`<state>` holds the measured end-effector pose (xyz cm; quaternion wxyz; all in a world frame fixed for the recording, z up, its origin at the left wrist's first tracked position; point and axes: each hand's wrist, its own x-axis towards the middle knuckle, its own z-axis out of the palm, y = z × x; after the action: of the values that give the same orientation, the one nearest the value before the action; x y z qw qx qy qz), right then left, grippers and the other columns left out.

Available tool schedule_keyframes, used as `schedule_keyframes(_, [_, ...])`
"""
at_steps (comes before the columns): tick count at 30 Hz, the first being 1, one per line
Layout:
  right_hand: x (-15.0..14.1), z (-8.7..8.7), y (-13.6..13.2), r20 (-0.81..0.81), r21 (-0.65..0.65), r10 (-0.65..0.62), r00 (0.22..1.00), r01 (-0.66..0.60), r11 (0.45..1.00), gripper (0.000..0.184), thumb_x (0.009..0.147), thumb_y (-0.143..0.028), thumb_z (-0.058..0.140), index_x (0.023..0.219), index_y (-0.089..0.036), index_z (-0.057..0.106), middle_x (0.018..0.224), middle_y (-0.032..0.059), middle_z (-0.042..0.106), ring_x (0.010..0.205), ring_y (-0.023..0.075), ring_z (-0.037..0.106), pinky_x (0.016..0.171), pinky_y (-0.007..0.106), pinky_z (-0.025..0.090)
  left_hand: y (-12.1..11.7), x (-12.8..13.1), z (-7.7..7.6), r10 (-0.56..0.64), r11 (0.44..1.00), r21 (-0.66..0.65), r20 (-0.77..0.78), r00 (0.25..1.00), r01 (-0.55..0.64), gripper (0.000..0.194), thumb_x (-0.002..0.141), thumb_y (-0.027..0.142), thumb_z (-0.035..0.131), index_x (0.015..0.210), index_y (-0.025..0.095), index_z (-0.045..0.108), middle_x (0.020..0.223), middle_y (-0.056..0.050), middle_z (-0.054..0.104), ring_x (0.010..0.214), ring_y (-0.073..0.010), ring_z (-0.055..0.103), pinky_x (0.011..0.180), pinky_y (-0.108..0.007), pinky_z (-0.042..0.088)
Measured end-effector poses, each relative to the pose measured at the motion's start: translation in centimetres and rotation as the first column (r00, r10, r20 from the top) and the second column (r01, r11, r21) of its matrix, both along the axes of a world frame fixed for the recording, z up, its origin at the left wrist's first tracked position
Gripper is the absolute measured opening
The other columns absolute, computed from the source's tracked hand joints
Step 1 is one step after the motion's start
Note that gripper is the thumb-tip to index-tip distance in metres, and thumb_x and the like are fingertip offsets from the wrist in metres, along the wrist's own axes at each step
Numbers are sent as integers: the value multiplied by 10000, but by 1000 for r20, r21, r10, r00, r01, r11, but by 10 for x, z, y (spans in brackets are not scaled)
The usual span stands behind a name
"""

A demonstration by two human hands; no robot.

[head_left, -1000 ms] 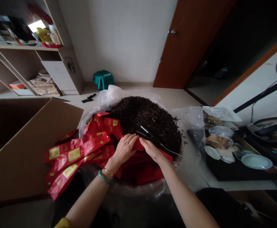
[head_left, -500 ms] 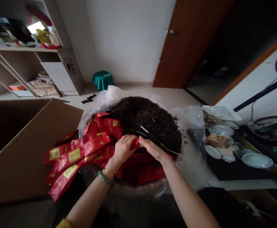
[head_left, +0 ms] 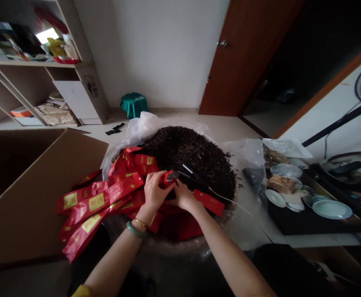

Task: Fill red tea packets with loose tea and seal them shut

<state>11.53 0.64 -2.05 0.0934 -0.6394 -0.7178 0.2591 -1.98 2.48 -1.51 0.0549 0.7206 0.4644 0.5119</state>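
Observation:
My left hand (head_left: pixel 156 192) is closed around a small red packet (head_left: pixel 165 178), thumb and fingers pressing its sides. A dark grey patch shows at the packet's end that faces right. Close against it, my right hand (head_left: pixel 185 197) is bent with its fingers curled at the packet's lower side; their tips are partly hidden. Just beyond my hands, a black tong-like device (head_left: pixel 193 178) with a white cord lies on a heap of dark, dry tea-like leaves (head_left: pixel 193 144). Many red packets with gold labels (head_left: pixel 97 202) are piled on the left, and a flat red packet (head_left: pixel 209 202) lies on the right.
Clear plastic sheeting (head_left: pixel 149 121) lines the leaf container. An open cardboard box (head_left: pixel 59 185) stands at the left. On the right, a dark tray (head_left: pixel 291 222) carries dishes and bags. Behind are a shelf unit (head_left: pixel 89 95), a green covered bin (head_left: pixel 134 105) and a door (head_left: pixel 230 78).
My left hand has tilted the packet, and its dark grey end now shows. My right hand has drawn back down and left, its fingers now curled. A flat red packet on the right is uncovered.

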Motion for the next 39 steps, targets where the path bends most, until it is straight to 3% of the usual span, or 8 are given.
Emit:
schedule_keyframes(2, [-10,4,2,88,-27,-10,996,12,1000,699,685,-372,723,1307,-178,471,1358,200,413,1137,366,480,854,472,457,1,0,0,11,1000,-7,15,1000,-11,371,674,270,767,1011,210,625,897,-40,676,834,-212,573,725,-333,522])
schedule_keyframes(6, [-11,6,7,109,-29,-41,993,45,999,512,802,-376,613,1275,-219,494,1244,159,478,1087,314,513,827,407,459,1,0,0,14,1000,-21,22,1000,-14,378,660,256,774,1004,211,623,880,-36,671,823,-210,570,709,-324,518])
schedule_keyframes(12, [-8,4,11,120,-80,-32,992,42,996,603,709,-423,687,1244,-202,519,1182,157,513,995,312,600,771,369,480,0,1,1,1,1000,-19,11,1000,-1,362,668,261,768,993,216,617,894,-33,679,836,-214,571,739,-338,509])
schedule_keyframes(18, [-11,-1,18,107,-93,-87,990,97,991,599,670,-348,699,1230,-213,531,1182,150,530,932,289,641,718,342,480,0,2,1,6,1000,-28,6,1000,-6,387,653,250,774,999,211,605,893,-33,671,837,-213,569,744,-338,508])
schedule_keyframes(27, [5,-1,20,-31,10,-75,997,75,997,416,617,-199,687,1031,-220,640,948,53,652,870,224,639,702,269,455,1,0,-2,19,999,-31,27,999,-18,472,639,281,776,1059,210,574,944,-52,653,885,-229,578,729,-348,522])
schedule_keyframes(30, [15,9,19,-99,70,-86,991,93,993,350,631,-173,637,979,-215,642,920,33,664,857,204,634,713,262,459,2,0,-3,32,999,-37,27,999,-31,504,621,281,789,1069,208,569,958,-55,651,897,-234,578,737,-352,522])
schedule_keyframes(35, [37,47,12,-454,115,-116,883,188,975,258,613,-170,564,864,-213,602,723,-38,622,549,136,576,527,232,443,2,1,-4,54,998,-39,16,998,-54,515,603,244,795,1064,202,570,958,-56,652,894,-235,578,744,-351,515])
schedule_keyframes(39, [42,86,7,-447,303,-32,894,184,935,204,620,-164,567,818,-216,579,724,-41,590,682,150,586,646,243,457,2,1,-5,53,998,-36,17,998,-52,522,592,227,797,1061,203,568,954,-54,652,887,-236,576,743,-354,513])
